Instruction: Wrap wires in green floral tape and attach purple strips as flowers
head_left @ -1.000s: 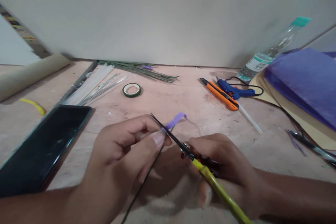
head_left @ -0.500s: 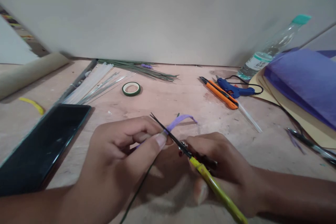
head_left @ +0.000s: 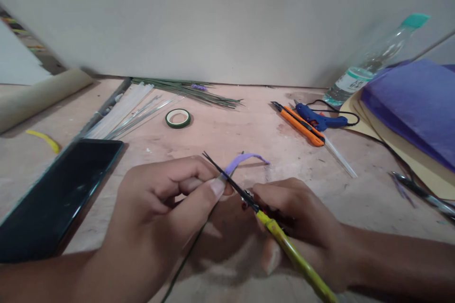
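Between the thumb and fingers of my left hand is a narrow purple strip, pinched near its lower end; its free end curves to the right. A thin dark green wire stem runs down from the same pinch. My right hand is closed around scissors with a yellow handle and slim black blades, seen nearly edge-on. The blades cross the strip just beside my left thumb, their tips slightly apart. The fingers behind the scissors are partly hidden.
Beyond my hands lie green tape, green wire stems and clear glue sticks. A phone is at left. Rightward are an orange cutter, a blue glue gun, a bottle and purple sheets.
Both hands, the strip and the scissors stay almost in place. The view has shifted slightly, and the strip's free end sits a touch further right.
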Action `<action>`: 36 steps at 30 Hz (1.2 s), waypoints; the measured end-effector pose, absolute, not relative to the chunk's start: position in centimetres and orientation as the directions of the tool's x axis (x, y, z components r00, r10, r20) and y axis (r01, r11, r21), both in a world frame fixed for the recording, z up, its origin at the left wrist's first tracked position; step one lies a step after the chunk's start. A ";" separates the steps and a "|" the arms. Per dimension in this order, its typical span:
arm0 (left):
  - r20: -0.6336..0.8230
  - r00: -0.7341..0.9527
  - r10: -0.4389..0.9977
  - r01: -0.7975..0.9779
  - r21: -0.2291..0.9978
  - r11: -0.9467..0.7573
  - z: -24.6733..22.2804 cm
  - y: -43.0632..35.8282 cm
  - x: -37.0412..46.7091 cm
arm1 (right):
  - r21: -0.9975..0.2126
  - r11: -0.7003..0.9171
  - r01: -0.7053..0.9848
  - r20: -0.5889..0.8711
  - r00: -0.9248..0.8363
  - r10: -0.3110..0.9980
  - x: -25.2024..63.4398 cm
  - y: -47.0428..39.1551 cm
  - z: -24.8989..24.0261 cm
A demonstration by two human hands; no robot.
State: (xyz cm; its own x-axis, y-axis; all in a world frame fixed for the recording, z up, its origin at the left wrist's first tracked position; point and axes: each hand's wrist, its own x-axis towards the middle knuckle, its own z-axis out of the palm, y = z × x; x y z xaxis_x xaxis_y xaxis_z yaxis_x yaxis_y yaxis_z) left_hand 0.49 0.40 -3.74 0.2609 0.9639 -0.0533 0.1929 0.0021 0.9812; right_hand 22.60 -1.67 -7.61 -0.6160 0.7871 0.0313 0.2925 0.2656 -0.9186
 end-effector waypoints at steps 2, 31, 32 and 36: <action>-0.079 0.242 0.967 0.199 0.979 0.030 -3.9 0.4 0.5 | -0.938 0.227 0.261 0.025 -0.604 0.796 22.6 -1.6 -7.5; -0.078 0.285 0.955 0.217 0.976 0.016 -5.1 0.3 0.7 | -0.961 0.194 0.195 0.059 -0.544 0.837 22.3 -1.2 -7.5; -0.084 0.287 0.954 0.215 0.976 0.021 -5.0 0.3 0.7 | -0.960 0.189 0.204 0.050 -0.542 0.839 22.3 -1.2 -7.5; -0.117 0.293 0.949 0.214 0.975 0.054 -5.1 0.3 0.8 | -0.961 0.142 0.236 -0.010 -0.544 0.839 22.4 -1.2 -7.3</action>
State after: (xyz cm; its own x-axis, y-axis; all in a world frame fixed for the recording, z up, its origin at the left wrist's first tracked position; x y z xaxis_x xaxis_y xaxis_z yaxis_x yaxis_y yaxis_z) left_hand 0.78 0.28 -5.08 0.2925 0.9490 -0.1172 0.2141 0.0545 0.9753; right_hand 22.44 -1.25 -7.28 -0.5440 0.8390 -0.0096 0.2360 0.1420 -0.9613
